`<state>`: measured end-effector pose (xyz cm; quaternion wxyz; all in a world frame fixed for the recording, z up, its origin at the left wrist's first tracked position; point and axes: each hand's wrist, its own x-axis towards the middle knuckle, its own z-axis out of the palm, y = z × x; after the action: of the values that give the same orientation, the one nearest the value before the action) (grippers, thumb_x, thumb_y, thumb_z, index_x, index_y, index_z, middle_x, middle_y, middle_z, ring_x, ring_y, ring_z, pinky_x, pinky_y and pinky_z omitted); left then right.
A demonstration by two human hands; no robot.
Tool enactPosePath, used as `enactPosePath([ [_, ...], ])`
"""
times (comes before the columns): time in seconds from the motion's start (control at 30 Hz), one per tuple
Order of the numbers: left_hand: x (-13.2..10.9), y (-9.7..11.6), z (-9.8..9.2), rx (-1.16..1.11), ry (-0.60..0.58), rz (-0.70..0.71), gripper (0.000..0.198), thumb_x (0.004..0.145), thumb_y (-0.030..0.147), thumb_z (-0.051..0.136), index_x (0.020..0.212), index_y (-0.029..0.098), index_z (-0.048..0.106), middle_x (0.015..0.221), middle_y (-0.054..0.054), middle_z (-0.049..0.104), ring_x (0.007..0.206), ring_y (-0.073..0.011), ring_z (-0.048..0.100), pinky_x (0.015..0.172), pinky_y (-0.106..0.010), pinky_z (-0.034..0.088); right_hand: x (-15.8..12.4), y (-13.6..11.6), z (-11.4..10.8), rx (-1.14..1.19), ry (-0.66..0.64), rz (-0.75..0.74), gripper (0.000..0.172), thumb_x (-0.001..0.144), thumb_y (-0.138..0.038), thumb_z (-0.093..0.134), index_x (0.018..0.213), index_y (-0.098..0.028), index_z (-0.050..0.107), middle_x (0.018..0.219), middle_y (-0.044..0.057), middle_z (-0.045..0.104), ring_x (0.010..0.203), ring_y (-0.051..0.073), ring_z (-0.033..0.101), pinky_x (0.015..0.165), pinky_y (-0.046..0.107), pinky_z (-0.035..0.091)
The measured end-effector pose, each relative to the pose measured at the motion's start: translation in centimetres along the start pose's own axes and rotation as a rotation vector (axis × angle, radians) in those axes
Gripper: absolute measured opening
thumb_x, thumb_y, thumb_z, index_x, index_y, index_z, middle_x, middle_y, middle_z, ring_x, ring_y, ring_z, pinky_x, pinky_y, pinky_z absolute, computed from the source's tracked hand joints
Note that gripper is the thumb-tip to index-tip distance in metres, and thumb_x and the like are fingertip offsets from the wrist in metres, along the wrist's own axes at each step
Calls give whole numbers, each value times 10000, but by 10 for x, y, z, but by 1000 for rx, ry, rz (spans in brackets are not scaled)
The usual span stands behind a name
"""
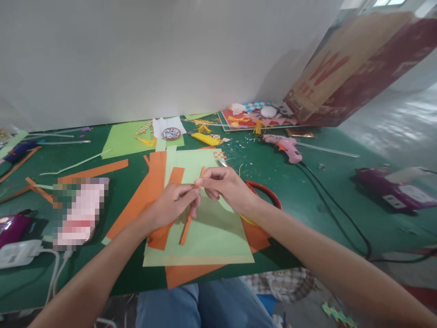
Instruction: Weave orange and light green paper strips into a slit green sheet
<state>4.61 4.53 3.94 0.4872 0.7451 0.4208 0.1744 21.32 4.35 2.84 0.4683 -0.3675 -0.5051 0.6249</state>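
My left hand (180,200) and my right hand (223,184) meet over the pale green paper (218,237). Both are closed, thumbs and fingertips pinching a narrow orange paper strip (185,230). One end of the strip slants down below my left hand, and a short piece shows above the fingertips. Where they meet, the fingers hide its middle. Left of my hands, wider orange paper strips (136,207) lie partly on the green paper. Scissors with red and yellow handles (268,191) lie partly under my right forearm.
A pink glue gun (285,146) rests at the right, its black cord trailing forward. Farther back lie a yellow utility knife (205,139) and a round patterned piece (171,133). At the left are a phone (80,212) and a white charger (20,253). A paper bag (355,68) stands at the back right.
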Motion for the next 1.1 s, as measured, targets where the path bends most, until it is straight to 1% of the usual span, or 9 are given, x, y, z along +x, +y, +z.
enactPosePath([
  [0.13, 1, 0, 0, 4, -27, 32, 393, 904, 347, 373, 566, 174, 475, 511, 23, 590, 502, -107, 553, 545, -227, 416, 0, -4, -2, -7, 30, -17, 322, 666, -343, 736, 500, -163, 527, 390, -78, 401, 378, 51, 357, 419, 222, 293],
  [0.3, 0, 1, -1, 16, -42, 37, 420, 914, 358, 352, 555, 173, 470, 536, 9, 599, 520, -109, 554, 562, -236, 422, -1, -5, -3, -22, 33, -17, 298, 679, -341, 726, 532, -163, 537, 384, -83, 408, 374, 51, 363, 422, 221, 300],
  [0.43, -1, 1, -1, -5, -26, 44, 412, 918, 344, 328, 567, 175, 463, 540, 8, 600, 537, -113, 564, 571, -240, 422, -1, -6, -3, -87, -22, 24, 245, 678, -345, 722, 610, -155, 584, 411, -68, 469, 389, 58, 401, 421, 216, 301],
  [0.53, 0, 1, -1, 0, -39, 35, 359, 906, 307, 347, 598, 176, 476, 551, 11, 607, 539, -112, 568, 558, -234, 412, -1, -6, -3, -89, -45, 31, 258, 670, -342, 727, 589, -154, 569, 418, -62, 484, 398, 60, 422, 424, 215, 296],
  [0.63, 1, 2, -1, 23, -53, 24, 323, 893, 282, 372, 619, 174, 504, 560, 5, 616, 538, -116, 569, 551, -237, 407, 0, -5, -3, -56, -52, 28, 288, 664, -336, 732, 552, -157, 535, 410, -64, 474, 391, 56, 414, 424, 216, 288],
  [0.83, 1, 0, 0, 28, -72, 17, 375, 903, 286, 363, 572, 171, 497, 570, -25, 617, 559, -133, 574, 592, -264, 432, 1, -5, -4, 4, 1, 20, 343, 658, -343, 737, 531, -169, 471, 393, -90, 384, 383, 55, 402, 419, 218, 268],
  [0.93, 1, -3, -1, 5, -94, 44, 388, 919, 312, 341, 586, 176, 485, 554, -16, 602, 549, -131, 566, 591, -265, 434, 1, -5, -3, 4, 30, 2, 337, 669, -350, 728, 551, -170, 469, 399, -85, 412, 378, 51, 389, 420, 218, 259],
  [1.0, 1, -4, 0, -21, -105, 41, 384, 925, 326, 331, 598, 180, 471, 543, -5, 591, 539, -126, 561, 588, -262, 436, 1, -3, -3, 2, 42, -9, 333, 680, -357, 718, 559, -170, 471, 402, -76, 445, 373, 47, 375, 420, 218, 254],
  [1.1, 0, -3, 0, -23, -115, 23, 381, 932, 338, 309, 618, 183, 458, 543, 5, 589, 543, -121, 562, 594, -256, 440, 1, -1, -2, 24, 55, -11, 342, 673, -362, 721, 553, -172, 464, 396, -78, 444, 366, 45, 367, 415, 218, 248],
])
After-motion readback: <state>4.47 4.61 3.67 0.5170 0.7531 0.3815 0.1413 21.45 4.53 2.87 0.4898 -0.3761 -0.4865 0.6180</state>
